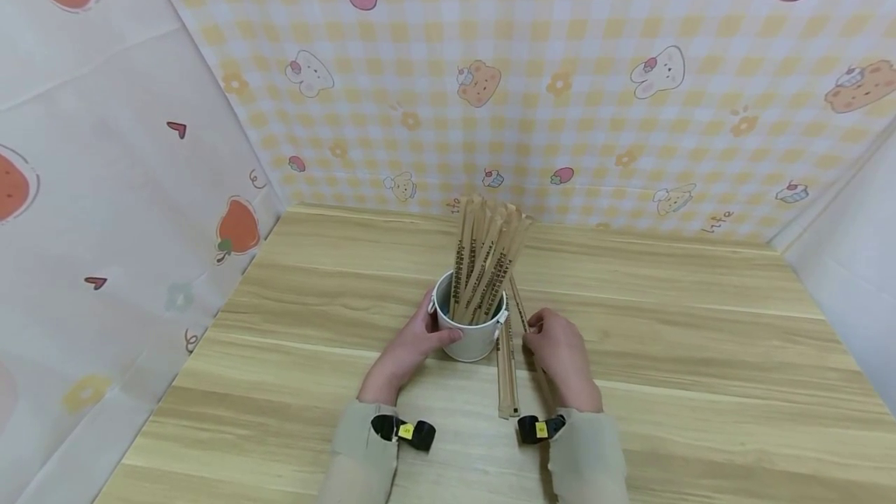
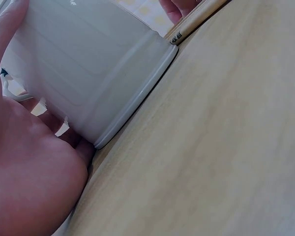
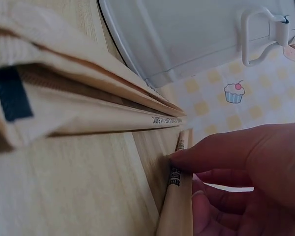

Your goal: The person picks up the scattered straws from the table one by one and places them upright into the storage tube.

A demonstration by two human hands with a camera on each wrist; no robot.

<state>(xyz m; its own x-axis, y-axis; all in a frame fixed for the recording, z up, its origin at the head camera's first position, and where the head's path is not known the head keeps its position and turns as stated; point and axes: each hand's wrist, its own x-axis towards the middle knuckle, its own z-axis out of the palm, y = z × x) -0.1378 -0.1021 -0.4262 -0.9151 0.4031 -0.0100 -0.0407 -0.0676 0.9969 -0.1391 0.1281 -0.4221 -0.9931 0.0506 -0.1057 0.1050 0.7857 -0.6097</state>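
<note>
A small white bucket (image 1: pixel 469 342) stands on the table, packed with several brown paper-wrapped straws (image 1: pixel 483 263) that lean upright out of it. My left hand (image 1: pixel 413 344) grips the bucket from its left side, thumb across the front and fingers round the wall. To the right of the bucket, my right hand (image 1: pixel 560 352) pinches one wrapped straw (image 3: pixel 176 211) between thumb and fingers, close over the table. Between that straw and the bucket lie a few more wrapped straws (image 1: pixel 507 379), their printed sleeves side by side. In the right wrist view the bucket's handle lug (image 3: pixel 258 37) shows.
The wood-grain table (image 1: pixel 700 333) stretches to both sides. A yellow checked cloth with cartoon prints (image 1: pixel 560 84) hangs along its back edge, and a white printed cloth (image 1: pixel 126 201) closes the left side. Each sleeve carries a black wrist camera (image 1: pixel 422 435).
</note>
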